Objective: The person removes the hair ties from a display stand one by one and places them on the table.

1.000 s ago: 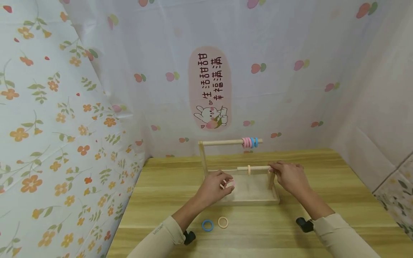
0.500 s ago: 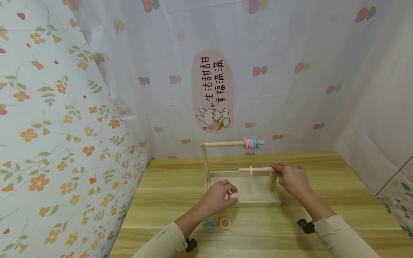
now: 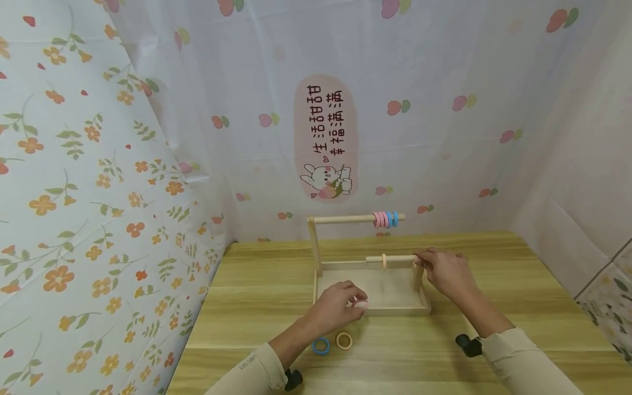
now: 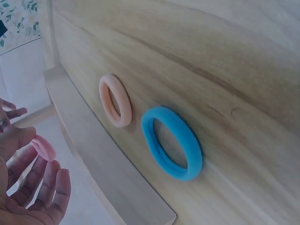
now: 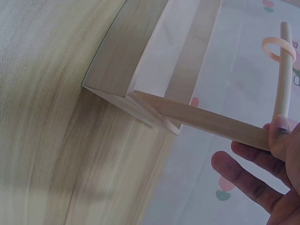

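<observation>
My left hand [image 3: 338,304] pinches a pink hair tie [image 4: 44,148] between thumb and fingers, above the front left of a wooden tray stand [image 3: 395,311]. On the tabletop nearby lie a blue hair tie [image 4: 172,143] and a peach hair tie [image 4: 115,101]. My right hand [image 3: 446,271] grips the top of the short post [image 5: 211,121], where the lower rod [image 5: 283,79] begins. Another peach hair tie [image 3: 384,260] hangs on that rod. Several pink hair ties [image 3: 380,220] and blue hair ties [image 3: 392,219] sit near the free end of the taller upper rod [image 3: 340,219].
The stand's tall post [image 3: 314,247] rises at its back left. A wood-grain table [image 3: 489,307] lies beneath, with a patterned cloth [image 3: 247,137] behind it and a floral cloth [image 3: 99,219] on the left.
With the pink hair tie, my left hand has moved slightly right and down toward the tray's front edge. My right hand stays on the post. The view has shifted a little.
</observation>
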### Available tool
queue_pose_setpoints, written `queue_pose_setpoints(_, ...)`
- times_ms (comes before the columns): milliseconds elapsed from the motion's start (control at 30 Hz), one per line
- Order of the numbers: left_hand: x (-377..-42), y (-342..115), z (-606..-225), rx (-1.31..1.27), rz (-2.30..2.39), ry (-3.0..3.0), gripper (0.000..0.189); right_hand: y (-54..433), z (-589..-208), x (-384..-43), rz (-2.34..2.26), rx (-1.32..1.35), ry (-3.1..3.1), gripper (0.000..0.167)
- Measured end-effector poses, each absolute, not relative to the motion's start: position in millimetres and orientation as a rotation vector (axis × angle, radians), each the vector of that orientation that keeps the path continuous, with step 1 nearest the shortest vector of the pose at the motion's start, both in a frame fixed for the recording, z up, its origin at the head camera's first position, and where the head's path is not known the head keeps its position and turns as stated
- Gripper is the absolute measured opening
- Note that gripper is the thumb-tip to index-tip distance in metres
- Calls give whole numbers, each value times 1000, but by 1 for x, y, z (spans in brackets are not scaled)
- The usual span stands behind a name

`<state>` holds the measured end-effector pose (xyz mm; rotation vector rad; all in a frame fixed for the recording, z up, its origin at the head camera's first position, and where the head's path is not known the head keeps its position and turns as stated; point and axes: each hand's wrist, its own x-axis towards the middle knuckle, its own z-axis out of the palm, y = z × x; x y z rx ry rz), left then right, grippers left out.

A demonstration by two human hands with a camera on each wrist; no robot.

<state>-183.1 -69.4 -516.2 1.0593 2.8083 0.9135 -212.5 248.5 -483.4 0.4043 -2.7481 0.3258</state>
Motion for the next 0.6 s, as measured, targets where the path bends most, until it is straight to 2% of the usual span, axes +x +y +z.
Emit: queue_pose_setpoints(600,-179,-57,-528,1157,639,2856,22,247,-484,-213,347,383,-2751,27)
